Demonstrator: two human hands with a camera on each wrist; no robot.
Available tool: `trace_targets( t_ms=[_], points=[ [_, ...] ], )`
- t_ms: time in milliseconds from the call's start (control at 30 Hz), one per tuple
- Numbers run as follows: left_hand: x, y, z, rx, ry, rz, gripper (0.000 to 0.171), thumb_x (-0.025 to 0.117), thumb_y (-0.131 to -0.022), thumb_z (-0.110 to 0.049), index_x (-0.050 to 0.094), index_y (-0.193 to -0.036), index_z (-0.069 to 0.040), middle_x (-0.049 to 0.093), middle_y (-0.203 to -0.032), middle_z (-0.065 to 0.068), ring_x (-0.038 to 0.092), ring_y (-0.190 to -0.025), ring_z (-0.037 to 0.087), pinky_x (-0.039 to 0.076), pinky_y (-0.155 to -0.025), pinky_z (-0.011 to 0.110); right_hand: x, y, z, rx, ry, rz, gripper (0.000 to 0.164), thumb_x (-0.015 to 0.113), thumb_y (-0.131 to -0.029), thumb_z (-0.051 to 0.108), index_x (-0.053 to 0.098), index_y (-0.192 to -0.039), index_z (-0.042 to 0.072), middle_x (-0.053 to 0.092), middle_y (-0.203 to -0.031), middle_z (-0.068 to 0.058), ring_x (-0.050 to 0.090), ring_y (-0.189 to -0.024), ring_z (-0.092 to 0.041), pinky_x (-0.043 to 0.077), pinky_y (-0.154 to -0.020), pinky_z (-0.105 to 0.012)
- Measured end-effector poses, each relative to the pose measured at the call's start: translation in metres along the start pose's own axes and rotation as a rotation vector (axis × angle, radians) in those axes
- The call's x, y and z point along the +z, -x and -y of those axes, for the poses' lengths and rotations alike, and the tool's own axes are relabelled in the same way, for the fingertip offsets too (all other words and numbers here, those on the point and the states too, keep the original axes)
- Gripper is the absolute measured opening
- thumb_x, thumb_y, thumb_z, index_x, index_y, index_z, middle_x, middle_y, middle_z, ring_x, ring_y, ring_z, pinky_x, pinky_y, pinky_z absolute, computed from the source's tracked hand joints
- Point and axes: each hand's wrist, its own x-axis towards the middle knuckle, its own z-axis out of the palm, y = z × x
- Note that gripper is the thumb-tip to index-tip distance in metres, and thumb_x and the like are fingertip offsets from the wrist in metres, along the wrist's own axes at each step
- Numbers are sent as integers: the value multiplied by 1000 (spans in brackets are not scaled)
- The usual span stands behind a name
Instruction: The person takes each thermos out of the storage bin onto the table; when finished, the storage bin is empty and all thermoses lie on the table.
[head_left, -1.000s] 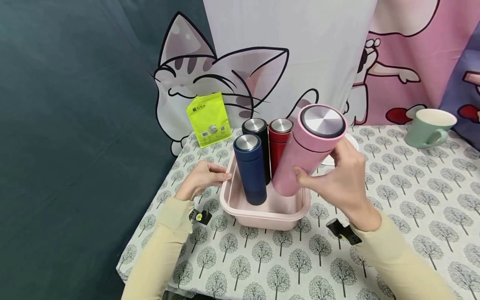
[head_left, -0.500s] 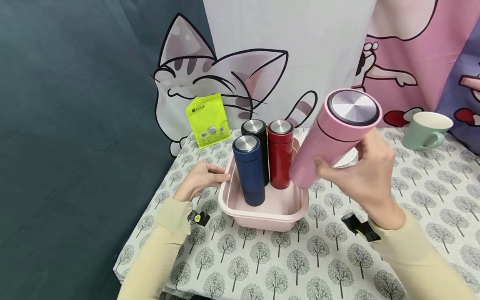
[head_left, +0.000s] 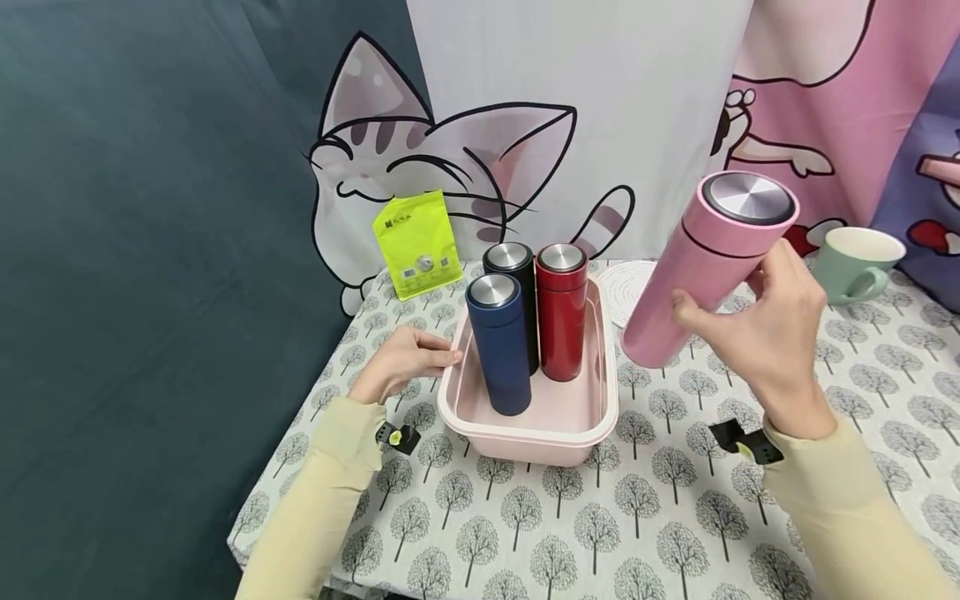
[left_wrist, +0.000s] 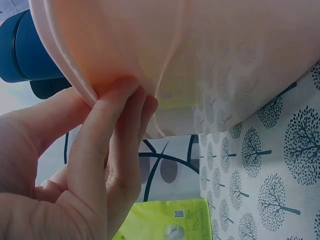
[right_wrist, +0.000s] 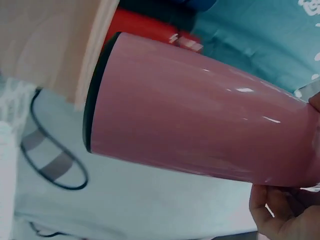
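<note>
My right hand (head_left: 776, 333) grips a pink thermos bottle (head_left: 693, 279) with a steel-topped lid, held tilted in the air to the right of a pale pink plastic basin (head_left: 536, 437). In the right wrist view the bottle's body (right_wrist: 200, 110) fills the middle, its dark base to the left. My left hand (head_left: 405, 362) pinches the basin's left rim, thumb and fingers on either side of the wall (left_wrist: 135, 45). Inside the basin stand a navy blue thermos (head_left: 501, 350), a black thermos (head_left: 517, 260) partly hidden behind it, and a red thermos (head_left: 562, 321).
Behind the basin a lime-green pouch (head_left: 420, 246) stands at the table's back left. A white round woven mat (head_left: 626, 287) lies behind the pink bottle, partly covered by it. A mint-green mug (head_left: 855, 262) is at the back right. Printed curtains hang behind the tree-patterned tablecloth (head_left: 555, 525).
My right hand has lifted the pink thermos out of the basin and carried it to the right, past the rim. The left hand keeps its hold on the basin.
</note>
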Motion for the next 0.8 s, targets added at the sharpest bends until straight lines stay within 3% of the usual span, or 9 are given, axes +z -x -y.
trace_targets(
  t_ms=[167, 300, 600, 800],
  points=[
    [-1, 0, 0, 3, -17, 6, 35, 72, -88, -7, 64, -117, 11, 69, -112, 26, 73, -84, 21, 62, -84, 34, 7, -3, -28, 48, 34, 0, 50, 81, -58, 4, 68, -107, 0, 54, -94, 27, 52, -84, 4, 46, -73, -3],
    [-1, -2, 0, -7, -27, -2, 35, 72, -88, -8, 65, -117, 10, 68, -115, 26, 73, -85, 22, 62, -85, 33, 16, -4, -48, 80, 113, 42, 49, 82, -61, 11, 65, -105, -3, 50, -89, 24, 46, -80, 5, 38, -72, -10],
    [0, 0, -3, -11, -15, -2, 39, 72, -88, -8, 62, -119, 12, 67, -116, 27, 73, -89, 24, 62, -86, 35, 32, 2, -83, 176, 180, 145, 54, 84, -64, 18, 62, -108, -5, 58, -92, -10, 46, -83, -6, 35, -73, -19],
    [1, 2, -2, 4, -13, -13, 36, 72, -88, -7, 63, -117, 13, 68, -112, 26, 73, -86, 24, 62, -85, 35, 42, 7, -103, 193, 183, 199, 52, 83, -67, 20, 61, -106, -7, 59, -94, -18, 49, -85, -24, 37, -79, -34]
  ],
)
